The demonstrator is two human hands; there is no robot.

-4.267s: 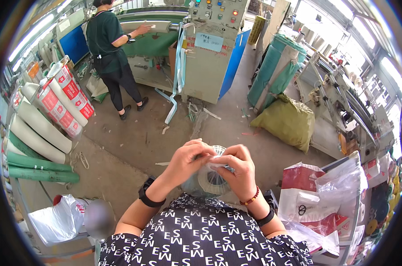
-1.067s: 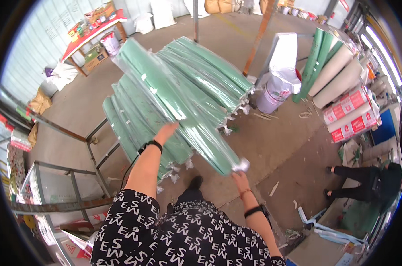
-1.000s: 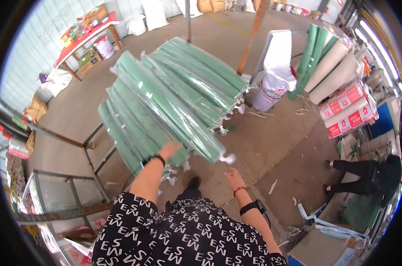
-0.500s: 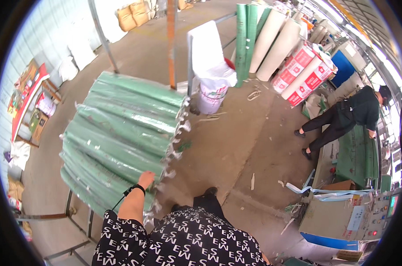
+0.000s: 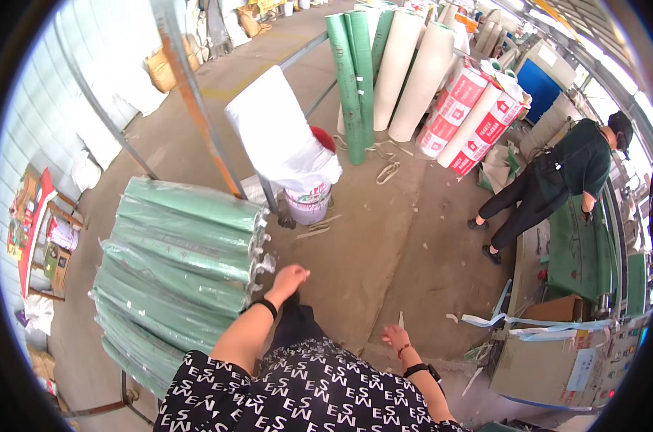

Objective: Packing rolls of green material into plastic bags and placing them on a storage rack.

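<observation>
Rolls (image 5: 175, 266) lie just left of left hand (image 5: 290, 277), seemingly untouched; right hand (image 5: 396, 337) apart.

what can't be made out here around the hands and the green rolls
- Head view: the underside of the stack of green wrapped rolls and its support are hidden by the rolls themselves.
- The bucket is mostly covered by a white bag.
- The right hand is small and low; what its fingers do is unclear.
- The left hand hangs near the roll ends; contact cannot be told.
</observation>
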